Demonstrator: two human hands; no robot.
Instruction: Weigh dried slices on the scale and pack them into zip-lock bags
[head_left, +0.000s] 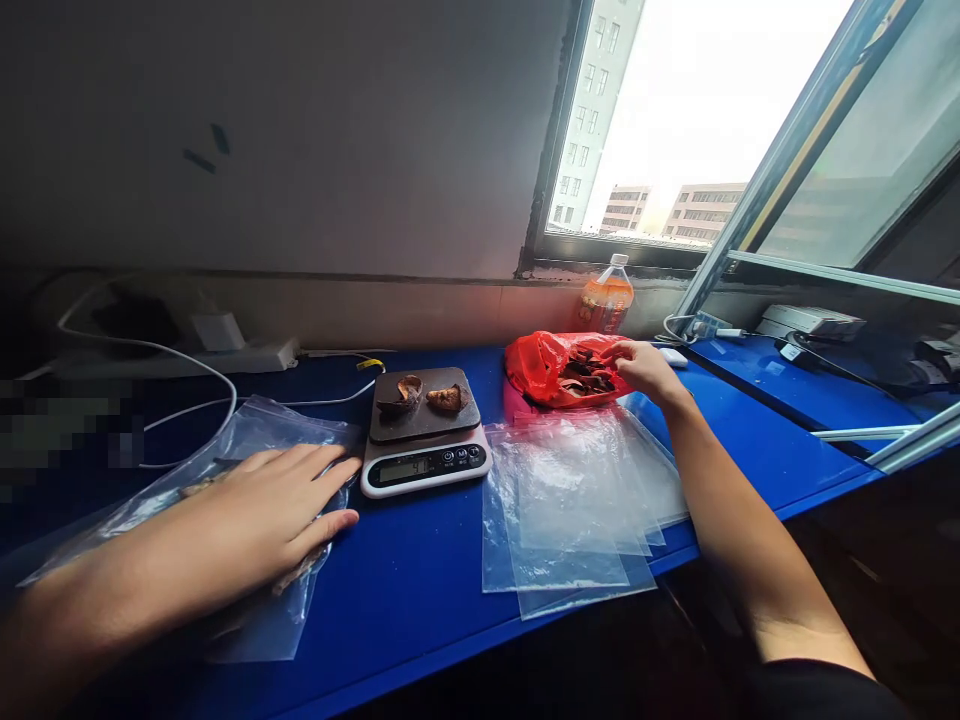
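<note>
Across the middle of the blue table (427, 580) in the head view, nearer its back edge than its front one, stands a white digital kitchen scale (426, 432) with a dark weighing plate. Two dried brown shell-like pieces (448, 398) lie side by side on that plate, a little apart; the display is lit, but its digits are too small to read surely.

Left of the scale, the left hand (281, 500) lies palm down over a clear zip bag (262, 425), its fingers spread and released, the tips just beside the scale. Brown dried bits show through the bag's plastic beneath the hand.

Toward the table's back edge, right of the scale, sits a red plastic bag (534, 365), its mouth open on dark dried pieces (589, 372). The right hand (646, 370) reaches over the bag's right side, with its fingers bent down at these pieces; whether they grasp one, I cannot tell.

Between the red bag and the table's front edge, several clear plastic bags (570, 510) lie flat, fanned over one another. Behind the red bag, by the window (675, 130), stands a bottle (606, 298) of orange colour. Near the table's back left corner, a white power strip (262, 357) runs along the wall.
</note>
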